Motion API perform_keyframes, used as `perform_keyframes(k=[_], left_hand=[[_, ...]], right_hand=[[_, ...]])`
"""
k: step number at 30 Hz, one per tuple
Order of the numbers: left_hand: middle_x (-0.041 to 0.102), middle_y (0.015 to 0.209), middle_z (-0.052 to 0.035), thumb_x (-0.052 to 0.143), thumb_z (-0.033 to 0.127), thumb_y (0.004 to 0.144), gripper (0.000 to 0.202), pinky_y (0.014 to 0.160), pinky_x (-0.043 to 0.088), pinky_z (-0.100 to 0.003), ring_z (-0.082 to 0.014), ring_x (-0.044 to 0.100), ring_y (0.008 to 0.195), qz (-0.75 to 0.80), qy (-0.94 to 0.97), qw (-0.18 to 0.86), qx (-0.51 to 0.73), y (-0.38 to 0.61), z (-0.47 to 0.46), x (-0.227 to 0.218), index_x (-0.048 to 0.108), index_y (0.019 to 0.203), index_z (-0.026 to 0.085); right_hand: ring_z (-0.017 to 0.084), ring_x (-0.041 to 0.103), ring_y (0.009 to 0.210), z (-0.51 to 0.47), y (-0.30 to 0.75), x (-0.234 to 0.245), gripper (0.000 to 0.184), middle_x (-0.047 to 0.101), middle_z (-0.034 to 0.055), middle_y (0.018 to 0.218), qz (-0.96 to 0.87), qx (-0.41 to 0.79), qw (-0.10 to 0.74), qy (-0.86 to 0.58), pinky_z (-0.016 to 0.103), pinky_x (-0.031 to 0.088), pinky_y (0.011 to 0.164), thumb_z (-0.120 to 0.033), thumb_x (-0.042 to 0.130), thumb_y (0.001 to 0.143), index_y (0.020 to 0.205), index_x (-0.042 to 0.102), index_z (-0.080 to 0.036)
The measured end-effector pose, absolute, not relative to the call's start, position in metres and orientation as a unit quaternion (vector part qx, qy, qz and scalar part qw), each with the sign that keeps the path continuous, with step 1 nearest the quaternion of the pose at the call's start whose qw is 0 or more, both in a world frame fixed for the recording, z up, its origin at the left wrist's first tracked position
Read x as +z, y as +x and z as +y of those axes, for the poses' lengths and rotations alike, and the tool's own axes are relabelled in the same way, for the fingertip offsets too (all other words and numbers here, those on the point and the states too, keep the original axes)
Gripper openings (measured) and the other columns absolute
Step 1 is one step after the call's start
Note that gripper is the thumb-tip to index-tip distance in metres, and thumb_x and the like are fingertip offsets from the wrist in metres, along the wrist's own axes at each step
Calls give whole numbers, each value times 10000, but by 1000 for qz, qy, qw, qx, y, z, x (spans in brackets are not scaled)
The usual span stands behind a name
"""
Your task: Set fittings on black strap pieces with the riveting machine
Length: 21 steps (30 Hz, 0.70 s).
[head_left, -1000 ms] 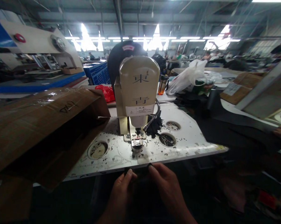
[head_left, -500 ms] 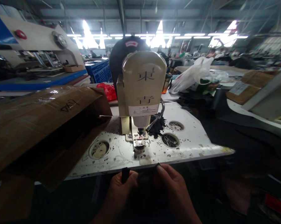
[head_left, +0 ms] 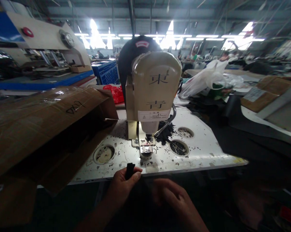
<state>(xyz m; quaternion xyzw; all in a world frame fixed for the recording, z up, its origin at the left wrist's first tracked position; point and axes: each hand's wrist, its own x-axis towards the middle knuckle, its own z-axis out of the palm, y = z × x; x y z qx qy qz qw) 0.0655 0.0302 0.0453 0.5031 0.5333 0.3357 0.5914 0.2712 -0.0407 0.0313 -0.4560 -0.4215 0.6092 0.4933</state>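
Black strip [head_left: 130,170], one, pinched by the left hand [head_left: 122,182] before the machine [head_left: 157,87]; three wells [head_left: 104,154] flank it; right hand [head_left: 173,195]: fingers curled, grip unclear.

東青 on mach. [head_left: 157,91]; ctn [head_left: 48,106] scrawled

Left hand [head_left: 126,180] pinching black strip [head_left: 130,170], right hand [head_left: 171,195] beside it, cream machine [head_left: 157,87], cardboard box [head_left: 46,106].

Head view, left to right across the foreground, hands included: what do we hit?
Open cardboard box → left hand gripping a folded black strip → right hand, fingers curled and blurred → black sheet material.
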Motion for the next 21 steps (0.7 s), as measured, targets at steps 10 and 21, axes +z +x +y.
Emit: perform_keyframes(k=[10,21], left_hand=[[707,864,-32,692,501,865,397,715,478,-262,-155,608,776,507,615,482,364,88,54,58,739,1058,157],[776,1150,-79,572,130,846,566,755,603,-302,-186,756,786,352,872,166,297,63,75,47,606,1407,201]], right_hand=[[118,457,583,-7,238,42,394,521,-17,598,-434,560,464,-532,251,346,553,-501,624,878,685,541,-168],[111,484,488,33,245,36,444,532,-45,552,-347,613,497,-507,228,342,485,-609,674,839,799,591,-175]])
